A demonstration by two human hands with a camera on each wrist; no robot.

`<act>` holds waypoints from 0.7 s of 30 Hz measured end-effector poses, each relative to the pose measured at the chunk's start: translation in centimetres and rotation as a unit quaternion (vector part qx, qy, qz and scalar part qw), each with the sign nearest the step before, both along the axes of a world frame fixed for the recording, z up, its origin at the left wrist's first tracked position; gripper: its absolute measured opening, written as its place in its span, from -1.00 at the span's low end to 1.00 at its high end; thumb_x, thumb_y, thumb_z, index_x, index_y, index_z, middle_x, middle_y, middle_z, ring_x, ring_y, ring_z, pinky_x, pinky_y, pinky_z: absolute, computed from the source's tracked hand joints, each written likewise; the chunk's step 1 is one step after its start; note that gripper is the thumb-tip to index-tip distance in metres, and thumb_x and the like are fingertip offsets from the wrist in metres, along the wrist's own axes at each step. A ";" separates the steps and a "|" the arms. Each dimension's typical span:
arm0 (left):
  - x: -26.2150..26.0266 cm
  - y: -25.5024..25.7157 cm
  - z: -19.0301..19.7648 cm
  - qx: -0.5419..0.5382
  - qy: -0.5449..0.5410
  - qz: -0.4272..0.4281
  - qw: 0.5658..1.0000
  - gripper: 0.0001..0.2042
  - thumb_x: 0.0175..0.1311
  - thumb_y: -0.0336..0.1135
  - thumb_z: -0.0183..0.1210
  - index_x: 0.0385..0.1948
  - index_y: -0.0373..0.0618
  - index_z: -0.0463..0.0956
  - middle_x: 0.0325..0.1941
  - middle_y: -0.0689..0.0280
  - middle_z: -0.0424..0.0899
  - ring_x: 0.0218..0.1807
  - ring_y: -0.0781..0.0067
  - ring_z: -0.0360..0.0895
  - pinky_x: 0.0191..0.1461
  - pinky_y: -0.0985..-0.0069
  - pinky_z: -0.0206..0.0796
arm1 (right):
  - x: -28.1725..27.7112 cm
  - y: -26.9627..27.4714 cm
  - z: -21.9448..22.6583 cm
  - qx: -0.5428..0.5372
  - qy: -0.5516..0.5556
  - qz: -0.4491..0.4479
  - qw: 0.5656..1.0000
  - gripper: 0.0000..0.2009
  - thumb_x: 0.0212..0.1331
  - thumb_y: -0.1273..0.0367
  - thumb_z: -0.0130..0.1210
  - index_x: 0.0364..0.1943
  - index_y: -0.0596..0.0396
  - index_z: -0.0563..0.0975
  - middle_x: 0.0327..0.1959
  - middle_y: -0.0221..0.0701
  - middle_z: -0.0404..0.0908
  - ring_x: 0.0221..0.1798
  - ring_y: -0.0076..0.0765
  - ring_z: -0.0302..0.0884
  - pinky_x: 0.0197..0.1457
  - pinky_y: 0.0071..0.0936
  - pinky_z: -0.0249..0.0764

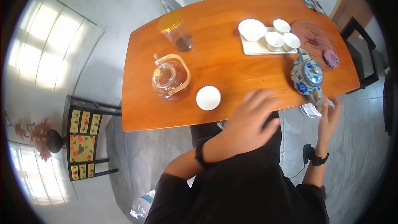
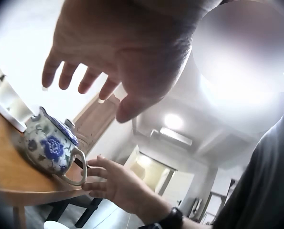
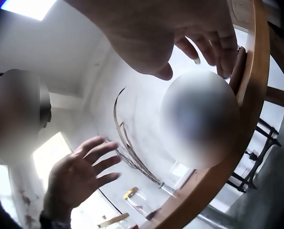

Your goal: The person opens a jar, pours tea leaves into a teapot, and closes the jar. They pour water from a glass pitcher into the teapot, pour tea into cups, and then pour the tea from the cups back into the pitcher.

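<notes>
A blue-and-white flowered teapot (image 1: 302, 76) stands near the table's right front edge, its handle toward the person. Beside that handle is the right hand (image 1: 329, 116), its fingers extended and the fingertips right at the handle in the left wrist view. The left hand (image 1: 253, 120), slightly blurred, hovers at the front edge with fingers spread and nothing in it. To its left, a small white cup (image 1: 208, 98) sits on the table (image 1: 224, 72). Farther left stands a clear glass teapot (image 1: 172, 83) of reddish-brown liquid, with a light wooden handle.
Behind the flowered teapot, a white tray (image 1: 265, 52) carries a bowl (image 1: 252, 30) and several small cups (image 1: 282, 25). A round brown board (image 1: 304, 29) bears a purple object (image 1: 330, 59). A yellow-lidded jar (image 1: 176, 33) stands at the back left, a cloth (image 1: 311, 3) at the back right.
</notes>
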State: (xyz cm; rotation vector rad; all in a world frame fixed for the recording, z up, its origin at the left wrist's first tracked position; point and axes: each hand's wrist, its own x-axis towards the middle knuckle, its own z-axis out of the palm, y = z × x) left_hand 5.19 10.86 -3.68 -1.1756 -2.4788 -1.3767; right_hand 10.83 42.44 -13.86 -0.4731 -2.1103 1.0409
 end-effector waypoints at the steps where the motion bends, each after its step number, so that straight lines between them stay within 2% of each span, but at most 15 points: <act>1: -0.8 3.2 -0.3 -0.005 0.024 -0.029 0.999 -0.52 0.22 -0.35 0.30 0.19 -0.21 0.45 0.39 -0.03 0.36 0.37 -0.15 0.32 0.33 0.12 0.28 | -0.1 0.3 0.1 -0.080 -0.032 0.047 0.995 -0.71 0.47 0.35 0.07 0.19 0.13 0.46 0.04 -0.37 0.58 -0.17 -0.53 0.57 -0.11 -0.56 0.50; 2: -1.4 6.2 -0.6 -0.010 0.049 -0.058 0.997 -0.46 0.19 -0.34 0.33 0.24 -0.20 0.43 0.42 -0.06 0.31 0.40 -0.22 0.27 0.34 0.06 0.27 | -0.3 0.6 0.1 -0.160 -0.063 0.095 0.981 -0.70 0.51 0.31 0.04 0.20 0.13 0.45 0.02 -0.39 0.59 -0.18 -0.56 0.56 -0.15 -0.57 0.50; 3: -2.2 8.9 -1.1 -0.010 0.054 -0.066 0.996 -0.46 0.19 -0.34 0.33 0.24 -0.20 0.43 0.42 -0.06 0.31 0.40 -0.22 0.27 0.34 0.06 0.27 | -0.6 0.6 0.0 -0.193 -0.061 0.154 0.967 -0.69 0.54 0.26 -0.02 0.21 0.12 0.45 0.03 -0.40 0.58 -0.21 -0.58 0.56 -0.21 -0.58 0.51; 5: -3.6 12.9 -2.6 -0.091 0.163 -0.004 0.982 -0.35 0.13 -0.32 0.36 0.33 -0.12 0.39 0.49 -0.12 0.18 0.46 -0.37 0.15 0.32 -0.12 0.24 | -1.1 0.7 -0.5 -0.256 -0.094 0.170 0.947 -0.71 0.56 0.23 -0.06 0.11 0.12 0.50 -0.10 -0.41 0.60 -0.22 -0.57 0.57 -0.17 -0.54 0.58; 6: -4.2 14.2 -3.2 -0.089 0.167 -0.009 0.982 -0.35 0.13 -0.32 0.36 0.33 -0.12 0.39 0.49 -0.12 0.18 0.46 -0.37 0.15 0.32 -0.12 0.24 | -1.4 0.8 -0.4 -0.285 -0.112 0.169 0.937 -0.72 0.57 0.21 -0.07 0.06 0.11 0.52 -0.15 -0.41 0.61 -0.22 -0.55 0.58 -0.15 -0.51 0.60; 7: -4.7 15.2 -3.8 -0.119 0.147 -0.003 0.982 -0.32 0.10 -0.32 0.38 0.35 -0.07 0.38 0.50 -0.13 0.15 0.45 -0.43 0.13 0.30 -0.19 0.24 | -1.5 0.6 0.1 -0.284 -0.108 0.166 0.938 -0.72 0.57 0.21 -0.07 0.06 0.11 0.52 -0.15 -0.41 0.61 -0.22 -0.55 0.58 -0.15 -0.51 0.60; 8: -5.1 15.9 -4.1 -0.150 0.126 0.006 0.981 -0.30 0.08 -0.32 0.39 0.36 -0.03 0.37 0.51 -0.15 0.12 0.45 -0.50 0.11 0.28 -0.25 0.23 | -1.6 0.1 0.9 -0.342 -0.111 0.184 0.915 -0.72 0.57 0.19 -0.09 -0.01 0.11 0.52 -0.21 -0.42 0.60 -0.22 -0.53 0.59 -0.13 -0.48 0.62; 9: -5.2 16.1 -4.6 -0.157 0.124 0.008 0.980 -0.27 0.07 -0.35 0.38 0.39 0.00 0.35 0.52 -0.15 0.09 0.45 -0.50 0.11 0.26 -0.25 0.26 | -1.7 0.1 1.3 -0.400 -0.114 0.202 0.887 -0.70 0.58 0.17 -0.11 -0.08 0.10 0.52 -0.27 -0.43 0.59 -0.22 -0.50 0.60 -0.10 -0.45 0.64; 10: -5.2 16.3 -5.2 -0.158 0.123 0.008 0.980 -0.27 0.07 -0.35 0.38 0.39 0.00 0.35 0.52 -0.15 0.09 0.45 -0.50 0.11 0.26 -0.25 0.26 | -1.9 0.4 1.2 -0.401 -0.115 0.201 0.886 -0.70 0.58 0.17 -0.11 -0.08 0.10 0.52 -0.27 -0.43 0.59 -0.22 -0.50 0.60 -0.10 -0.45 0.64; 12: -5.2 16.2 -6.2 -0.131 0.129 0.020 0.983 -0.26 0.06 -0.39 0.36 0.40 0.03 0.34 0.51 -0.16 0.09 0.44 -0.53 0.11 0.25 -0.19 0.30 | -2.4 0.6 0.7 -0.442 -0.110 0.245 0.856 -0.68 0.58 0.14 -0.12 -0.19 0.08 0.50 -0.31 -0.45 0.53 -0.27 -0.48 0.56 -0.08 -0.39 0.62; 16: -4.8 16.7 -7.1 -0.103 0.150 0.056 0.982 -0.25 0.05 -0.43 0.34 0.41 0.06 0.34 0.52 -0.17 0.09 0.42 -0.55 0.14 0.25 -0.15 0.32 | -3.6 0.0 0.6 -0.446 -0.114 0.244 0.853 -0.64 0.57 0.10 -0.10 -0.30 0.06 0.49 -0.44 -0.50 0.44 -0.38 -0.49 0.46 -0.16 -0.42 0.54; 18: -4.6 16.5 -6.8 -0.106 0.143 0.051 0.983 -0.26 0.06 -0.42 0.33 0.42 0.08 0.35 0.53 -0.19 0.07 0.41 -0.55 0.16 0.27 -0.13 0.31 | -3.6 -0.1 0.2 -0.421 -0.114 0.225 0.871 -0.60 0.56 0.07 -0.09 -0.40 0.02 0.46 -0.55 -0.53 0.34 -0.45 -0.51 0.35 -0.27 -0.46 0.39; 19: -4.4 16.4 -6.9 -0.104 0.140 0.051 0.983 -0.27 0.08 -0.42 0.32 0.41 0.09 0.36 0.55 -0.19 0.06 0.42 -0.56 0.15 0.26 -0.15 0.31 | -3.6 -0.6 0.1 -0.435 -0.094 0.197 0.874 -0.58 0.53 0.09 -0.06 -0.52 -0.01 0.38 -0.62 -0.54 0.27 -0.49 -0.49 0.33 -0.36 -0.48 0.30; 21: -4.0 16.0 -7.0 -0.097 0.144 0.054 0.983 -0.29 0.10 -0.41 0.30 0.41 0.08 0.36 0.55 -0.20 0.06 0.42 -0.56 0.15 0.26 -0.15 0.31 | -3.1 -0.5 -0.3 -0.438 -0.085 0.194 0.874 -0.57 0.51 0.11 -0.05 -0.56 -0.02 0.34 -0.63 -0.53 0.25 -0.50 -0.47 0.32 -0.37 -0.47 0.30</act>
